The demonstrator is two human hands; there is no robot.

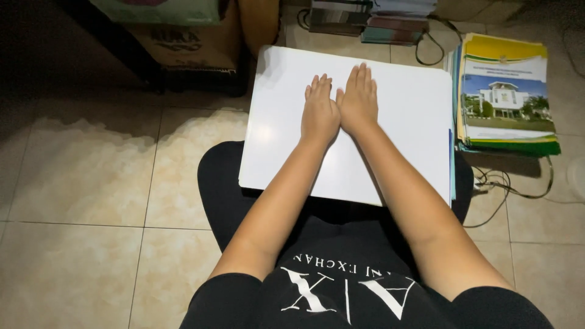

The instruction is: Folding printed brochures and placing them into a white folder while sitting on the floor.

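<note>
Black shirt fabric with pale lettering fills the bottom of the head view, and both bare forearms run forward from it. Left hand and right hand lie palm down, side by side and touching at the thumbs, on a white board — fingers straight and close together, gripping nothing. That board rests across the person's lap, its far edge reaching out over the tiled floor. A stack of booklets with a yellow and green cover sits just beside the board's right edge; a cardboard box stands beyond its far left corner, and dark cables trail near the stack.

Judging from this, the hands are at rest on a bare surface — a settled, ready pose — and any next move would first call for lifting a palm off the board.
</note>
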